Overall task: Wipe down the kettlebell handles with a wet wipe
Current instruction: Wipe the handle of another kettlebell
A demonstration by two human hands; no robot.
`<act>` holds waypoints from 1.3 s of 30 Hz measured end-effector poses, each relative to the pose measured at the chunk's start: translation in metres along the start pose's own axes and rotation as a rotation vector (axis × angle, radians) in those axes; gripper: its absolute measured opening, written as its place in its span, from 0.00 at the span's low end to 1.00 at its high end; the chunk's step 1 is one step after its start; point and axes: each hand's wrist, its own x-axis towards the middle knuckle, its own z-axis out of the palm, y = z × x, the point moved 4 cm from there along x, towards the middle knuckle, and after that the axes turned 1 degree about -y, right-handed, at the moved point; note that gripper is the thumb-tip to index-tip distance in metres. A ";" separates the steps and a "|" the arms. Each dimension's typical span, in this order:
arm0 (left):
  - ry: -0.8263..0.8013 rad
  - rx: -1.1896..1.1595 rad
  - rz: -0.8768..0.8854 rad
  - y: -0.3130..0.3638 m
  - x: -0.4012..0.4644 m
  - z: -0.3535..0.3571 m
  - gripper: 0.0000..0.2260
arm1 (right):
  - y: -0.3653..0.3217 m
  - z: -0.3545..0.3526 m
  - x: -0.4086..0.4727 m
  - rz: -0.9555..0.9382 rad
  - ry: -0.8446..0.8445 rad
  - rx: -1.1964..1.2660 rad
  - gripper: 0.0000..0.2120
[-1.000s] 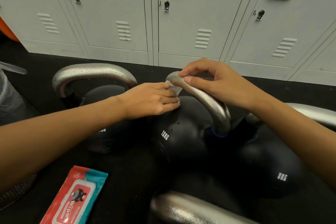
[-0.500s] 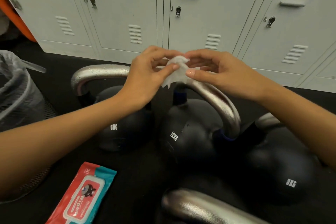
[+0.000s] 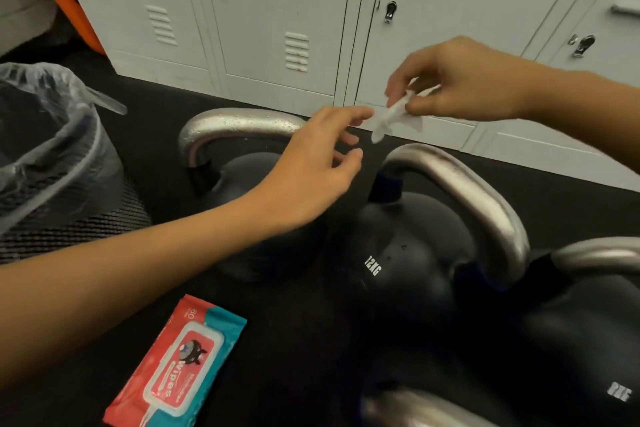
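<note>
Left kettlebell: body largely covered by the left hand and forearm; its weight marking is hidden.
Right kettlebell: right of the 12KG kettlebell, handle cut off by the right edge.
Nearest handle: below the 12KG kettlebell, cut off by the bottom edge; its body is unseen.
Wet wipe: blurred, partly hidden inside the right hand.
Bin: far left of the 12KG kettlebell, cut off by the left edge.
Wipes pack: small print is unreadable.
</note>
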 end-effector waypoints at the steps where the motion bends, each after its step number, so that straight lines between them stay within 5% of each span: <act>1: -0.020 0.008 -0.011 -0.002 -0.005 0.002 0.19 | -0.002 0.007 0.002 0.004 -0.125 -0.062 0.07; 4: -0.068 -0.005 -0.054 -0.011 -0.019 0.007 0.18 | -0.009 0.023 0.003 -0.005 -0.361 -0.124 0.07; 10: -0.127 -0.032 -0.162 -0.030 -0.034 0.015 0.17 | -0.017 0.037 0.014 -0.009 -0.500 -0.145 0.16; 17: -0.309 0.071 -0.264 -0.052 -0.054 0.045 0.19 | -0.035 0.085 0.032 -0.088 -0.825 -0.539 0.07; 25: -0.620 0.203 -0.268 -0.039 -0.063 0.081 0.36 | -0.034 0.076 0.027 -0.051 -0.830 -0.671 0.18; 39: -0.609 0.308 -0.228 -0.039 -0.067 0.082 0.37 | -0.039 0.073 0.027 -0.044 -0.776 -0.742 0.18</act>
